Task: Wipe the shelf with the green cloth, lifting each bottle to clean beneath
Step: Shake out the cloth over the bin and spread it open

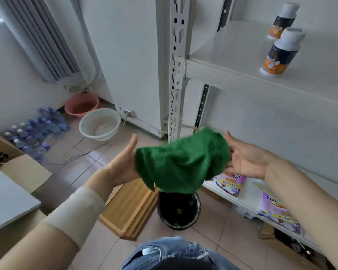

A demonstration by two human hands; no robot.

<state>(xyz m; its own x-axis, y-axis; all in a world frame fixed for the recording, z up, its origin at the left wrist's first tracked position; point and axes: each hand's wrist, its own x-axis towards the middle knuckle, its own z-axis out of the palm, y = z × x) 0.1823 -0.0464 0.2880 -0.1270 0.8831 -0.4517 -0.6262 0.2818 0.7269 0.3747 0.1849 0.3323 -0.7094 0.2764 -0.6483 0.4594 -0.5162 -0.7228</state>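
Green cloth (pixel 181 162) held between left grip (pixel 123 166) and right grip (pixel 246 162), both open-palmed.

A tall white cabinet (pixel 125 55) fills the upper middle, with a grey ribbed panel (pixel 41 39) in the upper left. At their foot sit two basins – a pink one (pixel 82 106) against the wall and a white one (pixel 100 123) just in front of it. Left of the basins lies a pack of blue-labelled water bottles (pixel 35 133), with a thin cable (pixel 76 154) trailing across the beige tiled floor (pixel 213 240) near it. A cardboard box (pixel 25 172) stands open at the left edge. In the lower middle, flat wooden boards (pixel 129 207) lie beside a black-lined bin (pixel 164 217) – they look close to touching. Purple packets (pixel 281 211) stand at lower right.
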